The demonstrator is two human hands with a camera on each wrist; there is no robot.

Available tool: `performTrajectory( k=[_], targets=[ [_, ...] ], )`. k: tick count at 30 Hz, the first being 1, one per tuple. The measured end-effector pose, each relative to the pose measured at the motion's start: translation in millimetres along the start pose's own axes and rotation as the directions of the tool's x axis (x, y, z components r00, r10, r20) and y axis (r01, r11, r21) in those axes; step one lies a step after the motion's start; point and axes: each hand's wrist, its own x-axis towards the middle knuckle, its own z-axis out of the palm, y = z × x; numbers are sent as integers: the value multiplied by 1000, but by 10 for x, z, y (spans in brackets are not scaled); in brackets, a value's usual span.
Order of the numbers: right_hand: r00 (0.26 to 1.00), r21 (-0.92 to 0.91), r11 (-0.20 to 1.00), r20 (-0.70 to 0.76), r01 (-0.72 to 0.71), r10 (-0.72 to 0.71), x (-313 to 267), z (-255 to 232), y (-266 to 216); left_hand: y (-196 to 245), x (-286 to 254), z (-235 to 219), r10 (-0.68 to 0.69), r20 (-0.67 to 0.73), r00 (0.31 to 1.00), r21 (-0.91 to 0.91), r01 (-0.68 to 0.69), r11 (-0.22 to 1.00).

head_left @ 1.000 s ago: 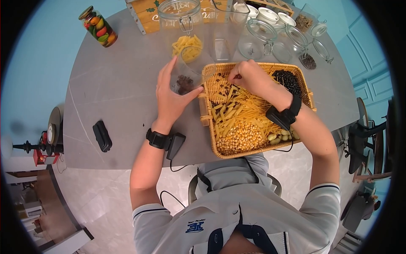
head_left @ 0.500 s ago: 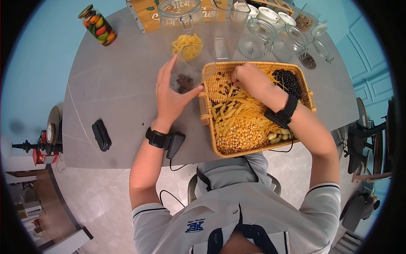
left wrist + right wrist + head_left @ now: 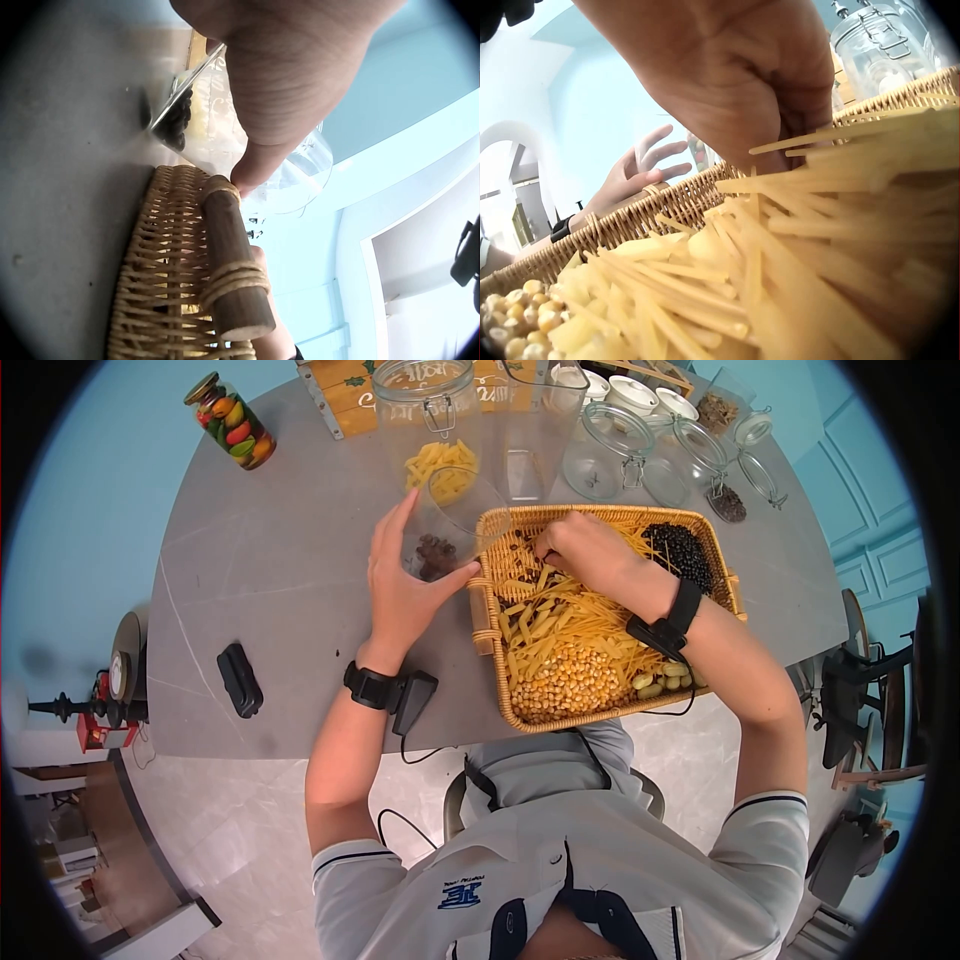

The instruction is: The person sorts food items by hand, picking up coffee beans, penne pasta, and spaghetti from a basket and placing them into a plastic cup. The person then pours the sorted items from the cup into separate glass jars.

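Note:
My left hand grips a clear container between thumb and fingers, beside the basket's left end. The container leans toward the basket and holds dark red-brown pieces; its tilted base shows in the left wrist view. Inside the wicker basket, my right hand is curled low at the upper left, with a dark piece at its fingertips, mostly hidden. Scattered brown pieces lie beside it. Near it are penne, long thin pasta, corn kernels, black beans and peanuts.
A large clip jar with penne and a tall clear container stand behind the basket. Open glass jars are at the back right. A jar of colourful vegetables stands back left, a black case front left.
My right hand has shifted slightly left within the basket's upper part since half a second ago, its fingers still curled. The left hand and its container have barely moved.

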Motion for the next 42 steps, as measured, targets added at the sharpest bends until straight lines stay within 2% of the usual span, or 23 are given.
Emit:
performTrajectory(
  k=[3,6,9,12,15,18,21,27,30,33,36,39,42],
  targets=[
    [995,62,998,-100,-13,20,-27,79,31,-2,-2,4,-1,-3,1000,2,1,1000],
    [990,230,973,-129,-33,64,27,-95,17,5,-1,-1,-1,-8,1000,-3,1,1000],
    [953,421,889,-150,-180,264,159,-416,-99,13,9,-6,3,-10,1000,-10,-3,1000],
    [934,523,852,-307,7,181,330,-602,-318,-17,3,13,11,-13,1000,-16,-11,1000],
    [956,495,868,-270,33,117,488,-565,-543,-5,13,17,19,-9,1000,-7,-19,1000],
    [976,537,838,-215,95,27,551,-437,-559,23,13,9,11,-3,1000,-11,-11,1000],
    [976,522,849,-213,85,33,520,-515,-494,23,14,4,15,-6,1000,-2,-15,1000],
    [947,624,778,-202,-74,252,449,-372,-142,4,-3,2,14,-13,1000,14,-14,1000],
    [958,432,895,-191,-114,214,359,-294,-74,15,1,3,2,-10,1000,-3,-2,1000],
    [974,348,930,-142,-119,178,296,-182,-24,12,-1,0,-11,-5,1000,-4,11,1000],
    [983,139,990,-180,-21,46,247,-79,-30,-1,-3,4,-12,-1,1000,2,12,1000],
    [994,-5,998,-94,-64,64,190,47,-14,-12,-7,11,-5,-3,1000,6,5,1000],
    [995,130,991,-103,17,-3,153,117,94,0,-3,0,-5,-3,1000,8,5,1000]
  ],
)
